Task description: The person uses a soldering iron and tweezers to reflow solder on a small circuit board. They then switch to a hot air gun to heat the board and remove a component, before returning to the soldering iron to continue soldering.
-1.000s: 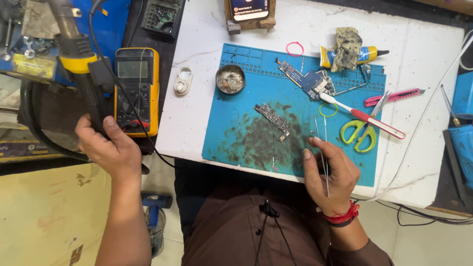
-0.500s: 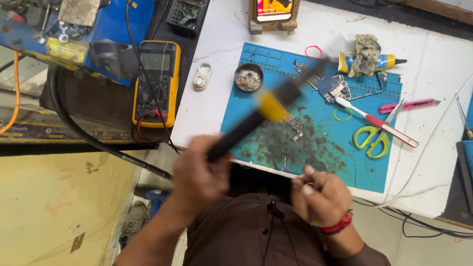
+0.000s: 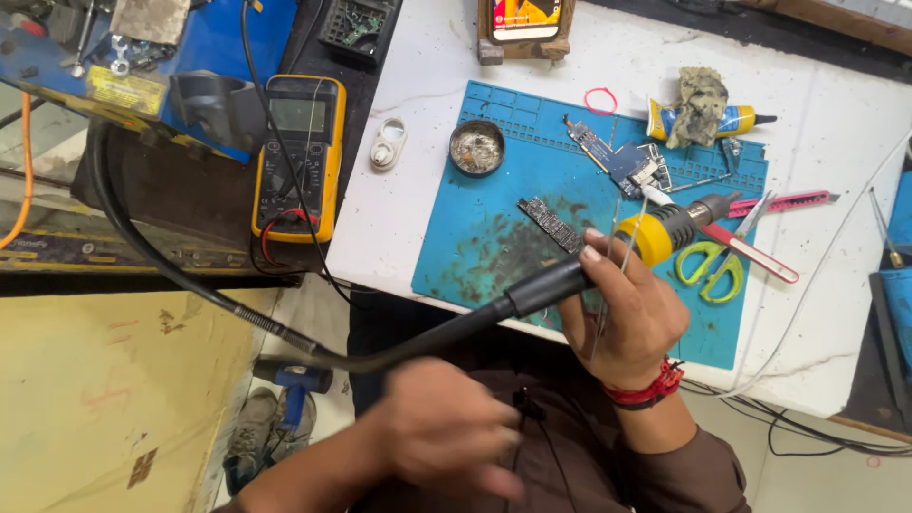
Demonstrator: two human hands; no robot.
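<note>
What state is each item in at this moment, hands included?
Right hand: gripping the yellow-and-black hot-air handpiece and thin metal tweezers.
Left hand: blurred, holding nothing visible.
Yellow digital multimeter: lying flat, display blank.
Round metal tin: open.
Green-handled scissors: lying partly open.
Long dark circuit strip: lying flat on the blue silicone mat.

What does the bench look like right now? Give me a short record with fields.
right hand: right hand grips the yellow-and-black hot-air handle plus thin tweezers
left hand: left hand blurred, low near the body, holds nothing visible
hose: black hose runs left from the handle
mat: blue work mat carries circuit board strip, round tin, scissors
off mat: yellow multimeter
</note>
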